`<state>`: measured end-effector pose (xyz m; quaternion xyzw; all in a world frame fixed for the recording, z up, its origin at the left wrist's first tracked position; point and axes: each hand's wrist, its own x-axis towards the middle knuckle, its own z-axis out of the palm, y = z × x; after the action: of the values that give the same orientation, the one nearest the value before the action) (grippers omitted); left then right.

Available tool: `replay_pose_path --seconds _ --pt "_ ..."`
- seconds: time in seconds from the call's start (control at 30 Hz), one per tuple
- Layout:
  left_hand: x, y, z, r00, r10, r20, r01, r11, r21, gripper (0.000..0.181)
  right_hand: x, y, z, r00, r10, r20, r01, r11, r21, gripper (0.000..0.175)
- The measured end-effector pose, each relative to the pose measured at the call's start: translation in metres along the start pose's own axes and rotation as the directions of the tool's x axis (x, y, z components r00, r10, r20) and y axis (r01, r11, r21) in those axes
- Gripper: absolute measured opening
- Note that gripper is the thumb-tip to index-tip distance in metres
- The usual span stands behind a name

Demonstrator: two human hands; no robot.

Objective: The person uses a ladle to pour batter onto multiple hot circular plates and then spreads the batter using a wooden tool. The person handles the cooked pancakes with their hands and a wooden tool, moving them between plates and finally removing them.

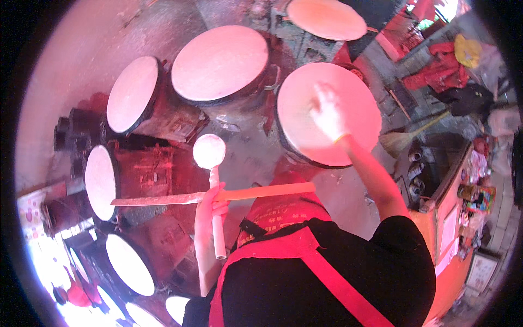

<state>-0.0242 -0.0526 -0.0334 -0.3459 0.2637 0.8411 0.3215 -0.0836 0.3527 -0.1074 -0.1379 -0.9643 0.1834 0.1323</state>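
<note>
My left hand grips two tools crossed over each other. One is a ladle-like tool with a round, whitish head and a pale rod handle. The other is a long flat stick, orange towards the right and paler, coated-looking on the left. My right hand, blurred, is over or on the pale top of a round griddle. Whether it holds anything is hidden by the blur. A yellowish band circles my right wrist.
More pale-topped round griddles on drum-like bases curve around my front and left. Another pale disc lies beyond. A broom is at the right, near an orange counter with jars. Red cloth lies behind.
</note>
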Motion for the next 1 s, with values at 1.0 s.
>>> replay_pose_path --seconds 1.0 --pt "-0.016 0.030 -0.044 0.991 0.077 -0.106 -0.049 0.970 0.239 0.022 -0.071 -0.090 0.020 0.999 0.033 -0.040 -0.042 0.963 -0.265 0.078"
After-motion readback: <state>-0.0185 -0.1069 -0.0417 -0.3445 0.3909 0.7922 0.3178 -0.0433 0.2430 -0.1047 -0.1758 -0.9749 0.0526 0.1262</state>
